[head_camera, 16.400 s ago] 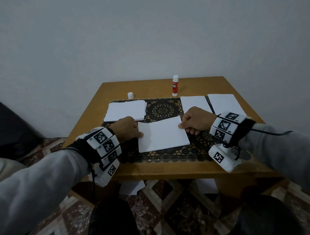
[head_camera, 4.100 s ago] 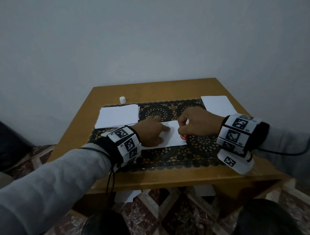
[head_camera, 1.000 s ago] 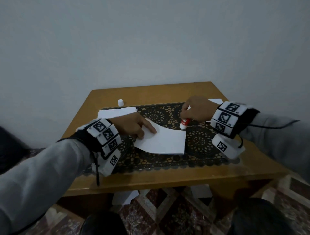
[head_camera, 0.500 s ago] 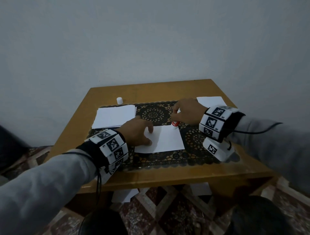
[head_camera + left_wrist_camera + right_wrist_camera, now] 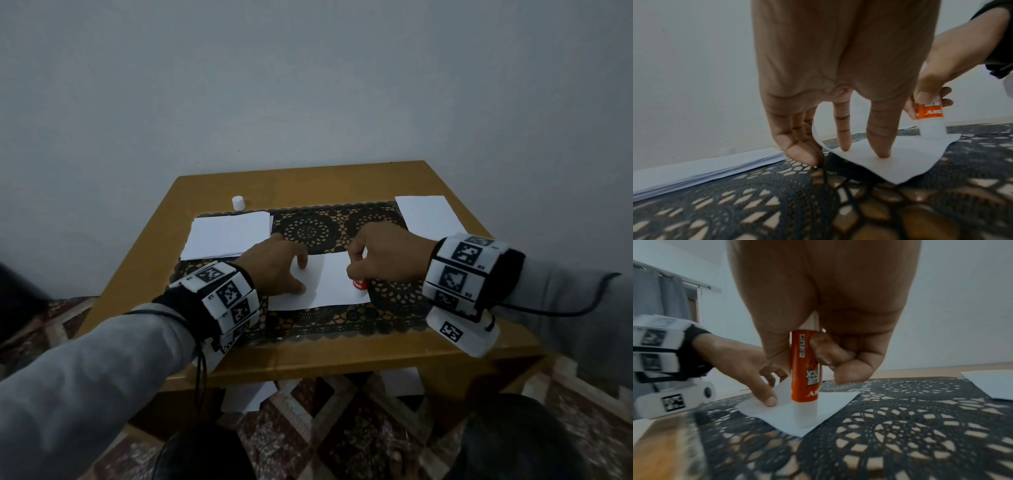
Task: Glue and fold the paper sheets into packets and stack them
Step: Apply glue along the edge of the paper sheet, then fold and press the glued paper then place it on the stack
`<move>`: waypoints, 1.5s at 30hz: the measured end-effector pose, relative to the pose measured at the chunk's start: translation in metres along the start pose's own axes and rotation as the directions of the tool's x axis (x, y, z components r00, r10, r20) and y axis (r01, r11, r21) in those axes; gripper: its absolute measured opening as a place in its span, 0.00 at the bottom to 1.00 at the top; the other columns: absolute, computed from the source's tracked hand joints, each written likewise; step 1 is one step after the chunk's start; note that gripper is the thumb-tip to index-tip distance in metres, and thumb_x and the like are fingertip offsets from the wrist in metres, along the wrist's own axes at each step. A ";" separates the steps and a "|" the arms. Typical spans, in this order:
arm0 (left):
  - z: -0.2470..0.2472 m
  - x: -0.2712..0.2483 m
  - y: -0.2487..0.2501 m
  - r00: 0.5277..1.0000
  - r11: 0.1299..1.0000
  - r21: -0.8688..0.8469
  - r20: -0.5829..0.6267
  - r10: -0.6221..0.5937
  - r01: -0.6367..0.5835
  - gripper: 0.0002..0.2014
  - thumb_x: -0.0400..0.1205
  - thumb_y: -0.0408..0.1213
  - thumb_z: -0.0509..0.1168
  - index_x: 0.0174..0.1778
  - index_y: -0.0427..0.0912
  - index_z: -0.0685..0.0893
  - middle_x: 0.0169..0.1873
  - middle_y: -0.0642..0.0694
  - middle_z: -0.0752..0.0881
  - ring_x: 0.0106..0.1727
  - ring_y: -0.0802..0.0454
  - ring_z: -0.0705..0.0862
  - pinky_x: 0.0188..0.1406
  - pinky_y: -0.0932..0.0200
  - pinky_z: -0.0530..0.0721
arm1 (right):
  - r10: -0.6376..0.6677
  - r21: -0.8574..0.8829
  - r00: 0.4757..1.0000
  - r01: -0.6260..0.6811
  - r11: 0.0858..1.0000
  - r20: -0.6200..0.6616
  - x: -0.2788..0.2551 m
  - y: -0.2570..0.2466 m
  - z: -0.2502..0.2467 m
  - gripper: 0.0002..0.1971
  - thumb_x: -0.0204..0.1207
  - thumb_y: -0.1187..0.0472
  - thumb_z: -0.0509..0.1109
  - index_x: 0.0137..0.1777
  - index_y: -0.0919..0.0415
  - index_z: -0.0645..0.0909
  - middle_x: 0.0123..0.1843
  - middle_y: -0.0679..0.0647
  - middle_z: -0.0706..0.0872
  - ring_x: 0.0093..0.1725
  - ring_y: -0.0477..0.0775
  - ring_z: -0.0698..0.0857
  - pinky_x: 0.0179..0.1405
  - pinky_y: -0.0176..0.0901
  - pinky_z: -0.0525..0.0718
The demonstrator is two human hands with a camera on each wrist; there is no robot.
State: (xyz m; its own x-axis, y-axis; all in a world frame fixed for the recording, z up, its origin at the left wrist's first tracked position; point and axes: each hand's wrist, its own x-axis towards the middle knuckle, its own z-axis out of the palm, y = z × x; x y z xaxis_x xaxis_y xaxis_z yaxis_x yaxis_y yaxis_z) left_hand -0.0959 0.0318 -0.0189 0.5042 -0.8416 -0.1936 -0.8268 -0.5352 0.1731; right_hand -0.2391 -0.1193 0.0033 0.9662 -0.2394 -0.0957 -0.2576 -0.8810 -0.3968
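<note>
Rubbing glue along the edge works best, I think, if the stick goes slowly and the paper stays flat. The right hand (image 5: 383,255) grasps the glue stick (image 5: 804,368), which stands upright, tip down on the sheet (image 5: 329,284). The left hand (image 5: 274,267) has straight fingers pressing the sheet down. The sheet lies in the middle of the lace mat (image 5: 394,294), its long side running from 9 to 3 o'clock.

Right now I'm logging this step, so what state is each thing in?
glue stick: uncapped, upright, tip on sheet
sheet: flat on mat, left edge lifted
right hand: grips glue stick
left hand: fingertips press sheet
cap: off, standing on table
paper stack: lying flat
</note>
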 end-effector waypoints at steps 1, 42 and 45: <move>0.000 -0.001 0.000 1.000 1.000 0.002 0.001 -0.002 0.002 0.21 0.70 0.52 0.76 0.55 0.54 0.79 0.61 0.46 0.75 0.58 0.46 0.77 0.55 0.54 0.77 | -0.009 -0.002 1.000 0.009 1.000 0.020 -0.003 0.001 0.000 0.11 0.71 0.56 0.72 0.29 0.58 0.86 0.37 0.56 0.89 0.42 0.57 0.86 0.49 0.57 0.85; 0.004 -0.004 0.009 0.978 0.943 0.296 -0.097 0.187 -0.151 0.15 0.80 0.48 0.60 0.49 0.45 0.89 0.47 0.46 0.89 0.45 0.44 0.85 0.47 0.52 0.86 | 0.351 0.111 0.895 -0.333 0.936 -0.277 0.159 0.051 -0.053 0.25 0.67 0.55 0.81 0.61 0.66 0.83 0.45 0.58 0.85 0.41 0.57 0.82 0.41 0.44 0.78; 0.004 -0.005 0.009 0.981 0.947 0.290 -0.093 0.173 -0.139 0.14 0.79 0.48 0.61 0.48 0.45 0.89 0.46 0.46 0.89 0.45 0.44 0.85 0.47 0.51 0.86 | 0.323 -0.027 0.903 -0.344 0.939 -0.283 0.127 0.064 -0.073 0.16 0.68 0.60 0.81 0.53 0.66 0.87 0.50 0.59 0.88 0.44 0.57 0.83 0.42 0.44 0.79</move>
State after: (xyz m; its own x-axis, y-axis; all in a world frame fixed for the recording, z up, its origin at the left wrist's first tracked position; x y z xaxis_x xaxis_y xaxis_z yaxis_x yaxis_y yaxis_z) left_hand -0.1071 0.0314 -0.0203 0.3747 -0.9245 -0.0705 -0.9254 -0.3683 -0.0890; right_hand -0.1331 -0.2357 0.0330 0.7864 -0.6162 0.0436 -0.5746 -0.7555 -0.3148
